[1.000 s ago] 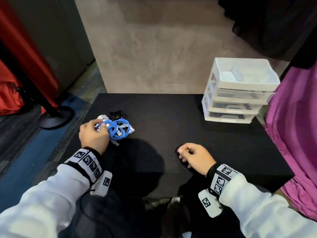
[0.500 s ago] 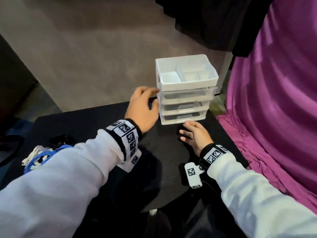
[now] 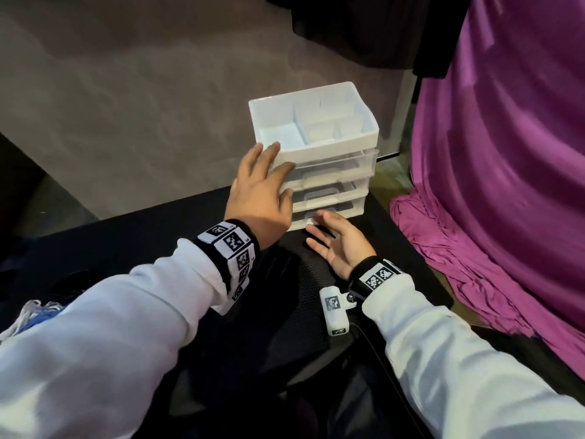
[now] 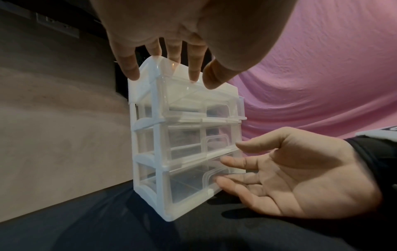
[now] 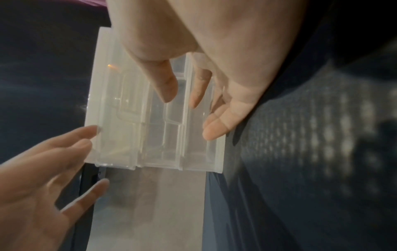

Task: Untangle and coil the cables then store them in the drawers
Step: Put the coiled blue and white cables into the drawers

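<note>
A white three-drawer unit [image 3: 316, 144] with an open divided top tray stands at the back of the black mat [image 3: 300, 312]. All its clear drawers sit pushed in. My left hand [image 3: 266, 185] lies with spread fingers against the unit's top front left corner [image 4: 182, 135]. My right hand [image 3: 329, 236] lies palm up on the mat, its fingertips [image 4: 223, 180] at the handle of the bottom drawer [image 4: 189, 185]. Neither hand holds anything. The tangled blue and white cables [image 3: 34, 315] lie far left, mostly hidden behind my left sleeve.
Purple cloth [image 3: 506, 185] hangs and pools close to the right of the unit. A grey wall [image 3: 126, 106] rises behind the mat's back edge. Dark fabric [image 3: 364, 26] hangs above. Bare mat lies between the cables and the unit.
My left hand has let go of the cables and come across to the drawer unit. The right hand has turned palm up and reached the bottom drawer's handle. The head view swung right.
</note>
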`<move>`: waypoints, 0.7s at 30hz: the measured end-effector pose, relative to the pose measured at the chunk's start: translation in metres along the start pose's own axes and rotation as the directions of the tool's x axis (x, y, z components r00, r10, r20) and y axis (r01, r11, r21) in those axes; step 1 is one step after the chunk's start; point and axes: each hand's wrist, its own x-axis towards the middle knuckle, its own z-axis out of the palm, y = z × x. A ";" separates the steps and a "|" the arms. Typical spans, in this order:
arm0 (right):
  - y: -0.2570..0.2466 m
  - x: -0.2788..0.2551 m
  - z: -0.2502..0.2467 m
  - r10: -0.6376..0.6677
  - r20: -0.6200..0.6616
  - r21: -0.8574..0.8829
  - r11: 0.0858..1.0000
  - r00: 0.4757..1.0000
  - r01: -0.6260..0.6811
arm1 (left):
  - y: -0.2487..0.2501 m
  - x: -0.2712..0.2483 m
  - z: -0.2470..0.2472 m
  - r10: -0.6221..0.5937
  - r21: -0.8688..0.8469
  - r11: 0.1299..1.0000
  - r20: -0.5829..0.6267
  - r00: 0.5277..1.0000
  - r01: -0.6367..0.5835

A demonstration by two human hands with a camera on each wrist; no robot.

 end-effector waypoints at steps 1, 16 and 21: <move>0.000 -0.001 -0.001 0.008 0.001 0.010 1.000 1.000 -0.008 | 0.001 0.000 0.000 -0.005 -0.003 1.000 0.004 1.000 0.005; 0.013 -0.079 -0.026 0.023 -0.165 -0.121 0.992 0.986 -0.043 | 0.000 -0.019 -0.015 -0.005 -0.162 0.987 0.054 0.999 0.014; 0.016 -0.099 -0.026 0.014 -0.221 -0.186 0.981 0.975 -0.056 | -0.013 -0.081 -0.045 -0.065 -0.360 0.929 0.067 0.996 0.085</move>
